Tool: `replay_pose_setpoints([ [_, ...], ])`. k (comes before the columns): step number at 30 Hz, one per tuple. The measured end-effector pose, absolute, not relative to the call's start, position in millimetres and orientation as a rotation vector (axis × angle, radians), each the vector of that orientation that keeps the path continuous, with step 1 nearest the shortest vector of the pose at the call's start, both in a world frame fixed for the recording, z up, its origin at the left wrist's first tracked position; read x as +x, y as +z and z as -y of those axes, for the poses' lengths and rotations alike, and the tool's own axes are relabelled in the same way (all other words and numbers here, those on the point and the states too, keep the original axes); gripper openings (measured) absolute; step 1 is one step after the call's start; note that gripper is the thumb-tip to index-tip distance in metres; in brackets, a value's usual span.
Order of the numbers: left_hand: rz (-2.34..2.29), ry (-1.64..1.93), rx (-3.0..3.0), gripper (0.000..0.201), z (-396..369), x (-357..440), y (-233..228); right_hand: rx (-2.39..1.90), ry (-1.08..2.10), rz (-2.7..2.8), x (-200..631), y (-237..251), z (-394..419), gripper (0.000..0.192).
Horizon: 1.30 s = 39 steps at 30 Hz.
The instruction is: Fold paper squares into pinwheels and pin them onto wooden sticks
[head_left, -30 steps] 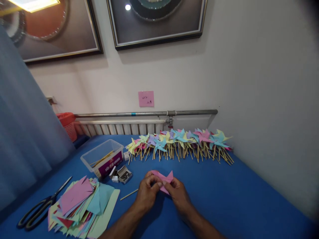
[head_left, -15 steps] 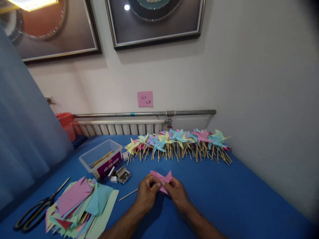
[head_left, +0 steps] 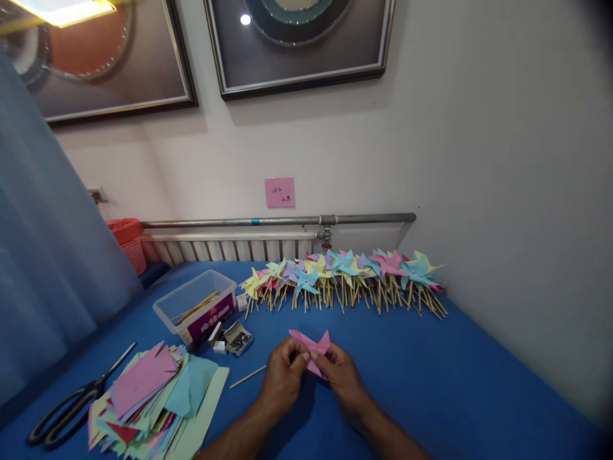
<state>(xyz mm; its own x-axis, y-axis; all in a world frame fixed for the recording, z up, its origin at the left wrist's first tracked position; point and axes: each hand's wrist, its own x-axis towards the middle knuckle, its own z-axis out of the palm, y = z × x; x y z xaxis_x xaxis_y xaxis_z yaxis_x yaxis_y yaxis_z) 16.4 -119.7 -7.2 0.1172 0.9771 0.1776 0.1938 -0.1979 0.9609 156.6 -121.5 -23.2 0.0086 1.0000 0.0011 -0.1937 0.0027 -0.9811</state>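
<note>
While both hands pinch it at surface centre, the pink paper pinwheel (head_left: 313,348) sits half folded, its points poking up toward 12 o'clock. Left hand (head_left: 282,377) grip closed on the paper's left side, fingertips tight; right hand (head_left: 342,377) grip also closed on it from the right, thumb on top. Risk, as a judgement: folded points could spring open if either pinch loosens, since paper is stiff and light; a hard squeeze could crease or tear a tip. Loose wooden stick (head_left: 247,376) lies at 9 o'clock of the left hand, near but not touching, and a wrist sweep could roll it off. Blue surface (head_left: 454,383) carries a stack of coloured paper squares (head_left: 153,399) at 8 o'clock, scissors (head_left: 71,406) beyond that, a small open box of pins (head_left: 237,337) and a clear plastic tub (head_left: 196,306) with sticks at 10 o'clock. Row of finished pinwheels (head_left: 345,278) at 12 o'clock along the wall. Behind: radiator (head_left: 230,246), metal pipe (head_left: 282,221), pink note (head_left: 280,191), framed pictures (head_left: 299,41), blue curtain (head_left: 43,243), red basket (head_left: 129,239).
</note>
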Motion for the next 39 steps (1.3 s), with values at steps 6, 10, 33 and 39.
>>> replay_pose_setpoints([
  [6,-1.201,1.183,1.534,0.014,121,17,-4,-1.051,1.250,1.082,158,-24,120,0.036],
  [10,-1.198,1.210,1.503,0.013,121,19,-3,-1.074,1.235,1.095,158,-23,120,0.036],
  [33,-1.245,1.220,1.486,0.013,120,18,-5,-1.019,1.325,1.104,159,-21,120,0.038],
  [39,-1.219,1.245,1.448,0.012,121,19,-3,-1.006,1.335,1.059,158,-20,120,0.035],
])
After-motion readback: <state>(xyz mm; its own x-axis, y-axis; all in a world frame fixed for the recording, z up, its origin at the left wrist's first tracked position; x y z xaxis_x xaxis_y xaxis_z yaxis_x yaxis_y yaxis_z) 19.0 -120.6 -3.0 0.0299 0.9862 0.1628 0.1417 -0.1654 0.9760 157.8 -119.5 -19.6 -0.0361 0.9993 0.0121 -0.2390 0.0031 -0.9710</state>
